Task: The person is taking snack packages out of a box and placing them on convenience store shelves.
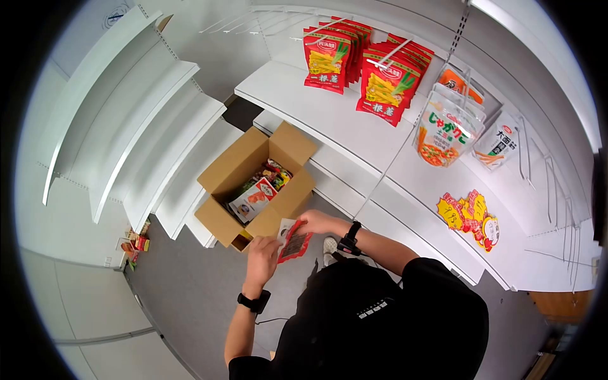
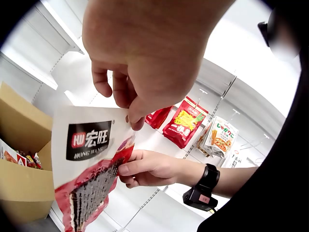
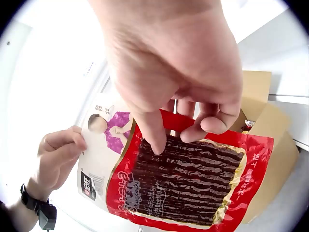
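Both hands hold a red and white snack bag [image 1: 294, 245] in front of the body. Dark strips show through the window of the bag [image 3: 188, 179] in the right wrist view. My left hand [image 1: 260, 261] pinches the white top end between thumb and fingers. Along the red side edge, my right hand [image 1: 318, 222] grips the bag with its thumb on the window face. An open cardboard box [image 1: 288, 201] stands just beyond the hands, with flaps spread. Several snack packets lie in it, among them a white and red packet [image 1: 253, 199].
White shelves [image 1: 304, 101] run ahead and to the right, with red snack bags [image 1: 386, 88] on hooks. Further right hang white pouches [image 1: 443, 130]; red and yellow price signs [image 1: 470, 218] lie below. More shelves [image 1: 152, 120] stand left. Small packages [image 1: 135, 244] sit by the left wall.
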`<state>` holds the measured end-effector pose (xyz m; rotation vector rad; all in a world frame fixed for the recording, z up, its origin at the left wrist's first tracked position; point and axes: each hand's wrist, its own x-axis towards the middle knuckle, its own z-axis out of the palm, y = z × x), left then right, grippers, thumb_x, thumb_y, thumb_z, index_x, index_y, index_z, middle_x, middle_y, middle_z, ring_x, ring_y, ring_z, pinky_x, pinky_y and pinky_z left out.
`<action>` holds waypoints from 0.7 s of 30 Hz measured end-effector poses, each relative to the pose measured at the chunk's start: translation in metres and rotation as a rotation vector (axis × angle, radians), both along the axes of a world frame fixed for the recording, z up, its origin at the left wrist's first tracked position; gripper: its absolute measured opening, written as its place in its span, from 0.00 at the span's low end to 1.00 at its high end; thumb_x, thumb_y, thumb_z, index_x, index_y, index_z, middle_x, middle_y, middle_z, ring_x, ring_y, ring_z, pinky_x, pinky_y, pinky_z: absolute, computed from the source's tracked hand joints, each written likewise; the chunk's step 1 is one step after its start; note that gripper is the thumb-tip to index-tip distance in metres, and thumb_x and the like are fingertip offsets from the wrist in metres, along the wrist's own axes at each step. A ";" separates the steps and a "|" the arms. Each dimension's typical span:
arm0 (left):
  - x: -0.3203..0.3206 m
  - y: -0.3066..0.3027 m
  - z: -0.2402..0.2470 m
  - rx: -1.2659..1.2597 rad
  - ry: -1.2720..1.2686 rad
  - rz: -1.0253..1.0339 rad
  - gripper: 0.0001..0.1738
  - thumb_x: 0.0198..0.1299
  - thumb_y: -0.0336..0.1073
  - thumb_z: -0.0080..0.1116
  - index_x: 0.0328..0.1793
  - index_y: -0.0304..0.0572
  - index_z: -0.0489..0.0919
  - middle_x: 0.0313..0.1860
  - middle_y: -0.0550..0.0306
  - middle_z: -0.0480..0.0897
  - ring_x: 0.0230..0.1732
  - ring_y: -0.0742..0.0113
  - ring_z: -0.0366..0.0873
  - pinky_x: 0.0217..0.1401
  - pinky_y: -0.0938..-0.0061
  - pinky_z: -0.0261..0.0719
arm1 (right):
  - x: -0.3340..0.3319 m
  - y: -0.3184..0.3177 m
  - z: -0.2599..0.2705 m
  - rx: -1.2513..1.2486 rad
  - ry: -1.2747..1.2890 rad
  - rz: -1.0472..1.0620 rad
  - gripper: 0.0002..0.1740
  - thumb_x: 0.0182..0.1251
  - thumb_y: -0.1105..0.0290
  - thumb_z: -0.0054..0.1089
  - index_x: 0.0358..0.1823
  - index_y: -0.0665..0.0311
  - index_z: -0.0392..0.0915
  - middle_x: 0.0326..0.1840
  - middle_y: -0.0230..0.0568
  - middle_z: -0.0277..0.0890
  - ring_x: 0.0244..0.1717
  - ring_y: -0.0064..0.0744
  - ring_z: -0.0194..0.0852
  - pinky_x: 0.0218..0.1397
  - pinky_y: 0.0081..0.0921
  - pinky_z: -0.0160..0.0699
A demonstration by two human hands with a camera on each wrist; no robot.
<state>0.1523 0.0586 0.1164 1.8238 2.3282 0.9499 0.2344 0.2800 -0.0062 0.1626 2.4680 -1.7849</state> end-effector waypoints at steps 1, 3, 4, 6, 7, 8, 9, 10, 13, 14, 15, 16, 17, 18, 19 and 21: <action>0.007 -0.003 -0.001 0.017 -0.004 0.017 0.08 0.47 0.21 0.58 0.35 0.37 0.81 0.37 0.52 0.80 0.40 0.51 0.74 0.43 0.63 0.72 | 0.010 -0.003 0.002 -0.011 -0.014 -0.017 0.19 0.52 0.63 0.66 0.43 0.66 0.80 0.32 0.48 0.80 0.32 0.35 0.79 0.38 0.32 0.73; 0.021 -0.009 -0.003 0.061 -0.001 0.046 0.08 0.48 0.21 0.58 0.36 0.37 0.81 0.37 0.52 0.80 0.40 0.51 0.73 0.43 0.64 0.72 | 0.032 -0.010 0.014 0.054 -0.031 -0.059 0.18 0.53 0.62 0.66 0.42 0.66 0.80 0.29 0.48 0.80 0.30 0.36 0.78 0.36 0.32 0.73; 0.028 -0.013 -0.002 0.079 0.001 0.059 0.08 0.48 0.21 0.59 0.36 0.37 0.81 0.36 0.52 0.80 0.40 0.51 0.73 0.44 0.64 0.72 | 0.046 -0.017 0.020 0.080 -0.048 -0.075 0.17 0.54 0.62 0.65 0.41 0.66 0.80 0.28 0.48 0.79 0.29 0.36 0.78 0.35 0.32 0.73; 0.043 -0.024 -0.006 0.067 0.005 0.094 0.07 0.52 0.24 0.57 0.36 0.40 0.81 0.38 0.55 0.80 0.41 0.53 0.73 0.44 0.64 0.70 | 0.066 -0.027 0.029 0.105 -0.098 -0.096 0.17 0.56 0.60 0.64 0.39 0.67 0.80 0.25 0.48 0.78 0.26 0.36 0.77 0.32 0.32 0.72; 0.052 -0.030 -0.006 0.061 0.000 0.108 0.07 0.52 0.24 0.57 0.36 0.40 0.81 0.38 0.55 0.80 0.41 0.53 0.73 0.44 0.65 0.70 | 0.075 -0.033 0.028 0.123 -0.117 -0.107 0.17 0.57 0.60 0.64 0.38 0.68 0.80 0.25 0.48 0.78 0.25 0.36 0.76 0.31 0.32 0.72; 0.062 -0.034 -0.005 0.061 0.000 0.121 0.06 0.52 0.24 0.57 0.36 0.40 0.81 0.38 0.55 0.80 0.41 0.53 0.73 0.44 0.65 0.70 | 0.083 -0.040 0.025 0.088 -0.067 -0.122 0.17 0.58 0.59 0.64 0.36 0.68 0.79 0.25 0.49 0.77 0.24 0.35 0.74 0.30 0.31 0.70; 0.071 -0.038 -0.004 0.062 0.001 0.132 0.06 0.52 0.24 0.57 0.36 0.40 0.81 0.38 0.55 0.80 0.41 0.53 0.73 0.45 0.65 0.70 | 0.093 -0.045 0.023 0.074 -0.081 -0.124 0.16 0.59 0.60 0.63 0.35 0.69 0.79 0.23 0.46 0.75 0.23 0.31 0.70 0.29 0.30 0.68; 0.081 -0.043 -0.005 0.062 -0.013 0.150 0.06 0.52 0.24 0.57 0.36 0.40 0.81 0.38 0.55 0.80 0.41 0.53 0.72 0.45 0.65 0.70 | 0.103 -0.049 0.021 0.062 -0.094 -0.127 0.16 0.60 0.61 0.63 0.35 0.69 0.78 0.21 0.43 0.73 0.23 0.26 0.67 0.28 0.29 0.66; 0.103 -0.056 -0.005 0.096 -0.034 0.177 0.06 0.52 0.24 0.57 0.36 0.39 0.81 0.38 0.54 0.80 0.41 0.53 0.72 0.44 0.64 0.71 | 0.127 -0.064 0.030 0.052 -0.056 -0.153 0.16 0.60 0.61 0.63 0.35 0.70 0.78 0.19 0.39 0.71 0.22 0.20 0.62 0.26 0.27 0.64; 0.109 -0.060 -0.004 0.111 -0.050 0.190 0.06 0.52 0.24 0.57 0.36 0.38 0.81 0.38 0.54 0.80 0.41 0.53 0.72 0.44 0.64 0.71 | 0.135 -0.069 0.032 0.051 -0.031 -0.164 0.16 0.60 0.61 0.63 0.35 0.70 0.78 0.19 0.38 0.71 0.22 0.20 0.62 0.26 0.27 0.64; 0.116 -0.063 -0.003 0.127 -0.065 0.201 0.06 0.52 0.24 0.57 0.36 0.38 0.81 0.38 0.53 0.80 0.41 0.52 0.72 0.44 0.64 0.71 | 0.142 -0.073 0.032 0.061 -0.016 -0.173 0.16 0.60 0.61 0.63 0.34 0.70 0.78 0.20 0.42 0.72 0.22 0.25 0.65 0.28 0.29 0.65; 0.123 -0.067 -0.003 0.142 -0.080 0.211 0.06 0.51 0.24 0.57 0.36 0.38 0.81 0.38 0.53 0.80 0.41 0.52 0.73 0.44 0.64 0.72 | 0.149 -0.078 0.032 0.071 0.000 -0.182 0.16 0.59 0.60 0.62 0.34 0.70 0.77 0.21 0.46 0.72 0.22 0.31 0.67 0.29 0.30 0.67; 0.129 -0.070 -0.004 0.162 -0.079 0.223 0.06 0.52 0.23 0.57 0.37 0.37 0.81 0.39 0.52 0.79 0.42 0.52 0.73 0.45 0.64 0.72 | 0.155 -0.081 0.038 0.080 0.016 -0.191 0.16 0.59 0.60 0.62 0.33 0.69 0.77 0.22 0.50 0.73 0.22 0.36 0.70 0.30 0.32 0.68; 0.134 -0.072 -0.007 0.180 -0.079 0.234 0.06 0.53 0.23 0.57 0.38 0.36 0.80 0.40 0.51 0.79 0.43 0.51 0.73 0.46 0.65 0.73 | 0.162 -0.082 0.044 0.095 -0.004 -0.217 0.16 0.59 0.60 0.62 0.33 0.69 0.77 0.22 0.50 0.73 0.22 0.37 0.70 0.30 0.32 0.68; 0.139 -0.076 -0.008 0.195 -0.080 0.246 0.06 0.53 0.23 0.57 0.38 0.36 0.80 0.41 0.50 0.79 0.44 0.51 0.74 0.46 0.66 0.74 | 0.171 -0.085 0.050 0.107 -0.026 -0.243 0.16 0.59 0.60 0.62 0.33 0.69 0.77 0.22 0.50 0.73 0.22 0.37 0.70 0.30 0.32 0.68; 0.151 -0.079 -0.006 0.239 -0.188 0.327 0.11 0.53 0.25 0.59 0.45 0.36 0.79 0.48 0.49 0.77 0.49 0.50 0.73 0.53 0.64 0.73 | 0.184 -0.090 0.038 0.062 0.071 -0.330 0.16 0.60 0.59 0.61 0.34 0.69 0.78 0.22 0.48 0.73 0.22 0.33 0.70 0.29 0.30 0.68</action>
